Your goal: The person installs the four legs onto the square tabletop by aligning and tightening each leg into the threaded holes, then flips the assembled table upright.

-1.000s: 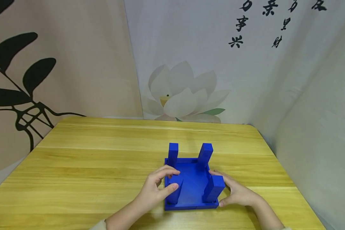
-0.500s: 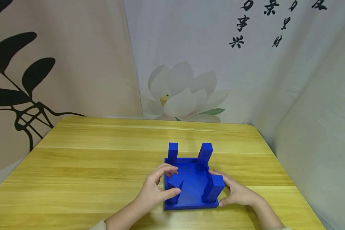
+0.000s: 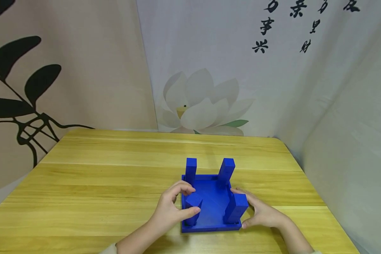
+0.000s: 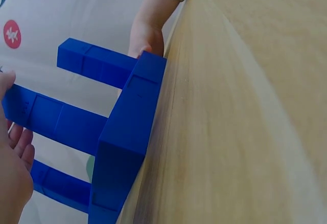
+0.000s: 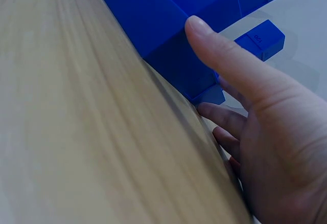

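A blue square base (image 3: 211, 208) with a raised rim lies on the table, and several blue square posts stand up from its corners, like a small upturned table. My left hand (image 3: 169, 206) holds the near left post (image 3: 193, 201), thumb on its front and fingers curved round behind. That post sits turned, its top at an angle to the rim. At the right side, my right hand (image 3: 263, 213) grips the base by its near right corner, beside the near right post (image 3: 236, 208). In the right wrist view the thumb (image 5: 204, 35) presses the base's side.
The wooden table (image 3: 98, 176) extends round the base, widest to the left. Behind it hangs a pale cloth (image 3: 209, 42) with a printed lotus and black characters. Two far posts (image 3: 191, 171) rise at the back of the base.
The near left post has turned about its upright axis in my left hand, and the left fingers have shifted slightly. The base and my right hand have stayed in place.
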Tool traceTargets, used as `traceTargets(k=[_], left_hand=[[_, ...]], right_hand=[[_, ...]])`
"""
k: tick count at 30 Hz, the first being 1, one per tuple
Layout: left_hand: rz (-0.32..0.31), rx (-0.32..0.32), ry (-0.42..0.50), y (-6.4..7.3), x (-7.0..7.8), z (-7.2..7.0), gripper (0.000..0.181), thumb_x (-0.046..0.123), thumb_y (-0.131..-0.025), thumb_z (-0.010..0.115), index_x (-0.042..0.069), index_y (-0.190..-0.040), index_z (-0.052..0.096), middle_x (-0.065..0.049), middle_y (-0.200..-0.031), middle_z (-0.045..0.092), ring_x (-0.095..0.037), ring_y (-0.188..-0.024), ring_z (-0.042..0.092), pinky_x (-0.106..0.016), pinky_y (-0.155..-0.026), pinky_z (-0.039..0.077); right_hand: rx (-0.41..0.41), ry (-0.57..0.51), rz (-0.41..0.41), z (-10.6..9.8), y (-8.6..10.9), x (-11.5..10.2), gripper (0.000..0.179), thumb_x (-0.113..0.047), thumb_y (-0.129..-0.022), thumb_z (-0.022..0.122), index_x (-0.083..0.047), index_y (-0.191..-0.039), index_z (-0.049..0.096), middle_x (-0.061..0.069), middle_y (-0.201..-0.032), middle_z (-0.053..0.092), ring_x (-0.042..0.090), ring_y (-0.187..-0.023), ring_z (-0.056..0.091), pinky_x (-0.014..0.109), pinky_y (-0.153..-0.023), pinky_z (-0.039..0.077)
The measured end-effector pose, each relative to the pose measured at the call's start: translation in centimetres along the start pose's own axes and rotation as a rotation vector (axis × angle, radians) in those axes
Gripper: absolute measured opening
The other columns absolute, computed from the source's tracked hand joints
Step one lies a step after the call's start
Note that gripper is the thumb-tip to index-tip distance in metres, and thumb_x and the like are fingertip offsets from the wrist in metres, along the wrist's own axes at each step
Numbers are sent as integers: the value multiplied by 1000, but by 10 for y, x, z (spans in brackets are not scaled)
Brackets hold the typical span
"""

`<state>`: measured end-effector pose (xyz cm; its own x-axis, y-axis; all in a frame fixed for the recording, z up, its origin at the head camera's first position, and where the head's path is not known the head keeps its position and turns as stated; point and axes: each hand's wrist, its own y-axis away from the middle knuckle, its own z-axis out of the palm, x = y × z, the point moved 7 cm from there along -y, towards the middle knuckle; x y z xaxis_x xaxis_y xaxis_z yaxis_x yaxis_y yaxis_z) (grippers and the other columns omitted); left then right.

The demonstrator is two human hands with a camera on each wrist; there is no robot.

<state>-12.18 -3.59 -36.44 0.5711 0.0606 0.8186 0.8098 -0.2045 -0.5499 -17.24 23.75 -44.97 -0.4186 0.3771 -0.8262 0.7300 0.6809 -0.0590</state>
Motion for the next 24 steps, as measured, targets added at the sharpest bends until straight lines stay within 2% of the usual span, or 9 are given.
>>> traceTargets(k=[5, 11, 17, 24], left_hand=[[46, -21, 29, 0, 1, 1, 38, 3, -72, 82, 7, -106, 65, -8, -103, 61, -21, -92, 55, -33, -81, 48], [64, -50, 28, 0, 0, 3, 39, -2, -73, 79, 9, -108, 67, -11, -104, 62, -21, -94, 55, -32, -79, 47], [92, -83, 59, 1, -1, 7, 39, -7, -74, 74, 5, -110, 66, -10, -107, 62, -25, -99, 57, -37, -86, 48], [72, -118, 93, 1, 0, 9, 37, -9, -77, 69, 4, -112, 67, -14, -109, 61, -23, -106, 56, -37, -92, 46]], right_hand=[[-4, -20, -5, 0, 0, 0, 97, -18, -71, 85, -19, -151, 30, 10, -153, 25, 17, -139, 22, 20, -105, 19], [-9, -45, -21, 1, 0, -1, 97, -15, -71, 84, -16, -151, 29, 12, -153, 24, 13, -138, 22, 18, -105, 19], [-10, -40, -25, 1, 0, 0, 98, -15, -71, 84, -16, -151, 28, 11, -153, 24, 13, -139, 21, 18, -105, 19], [-8, -30, -20, 1, 0, 0, 98, -16, -71, 85, -16, -151, 29, 12, -153, 23, 15, -139, 21, 19, -105, 19]])
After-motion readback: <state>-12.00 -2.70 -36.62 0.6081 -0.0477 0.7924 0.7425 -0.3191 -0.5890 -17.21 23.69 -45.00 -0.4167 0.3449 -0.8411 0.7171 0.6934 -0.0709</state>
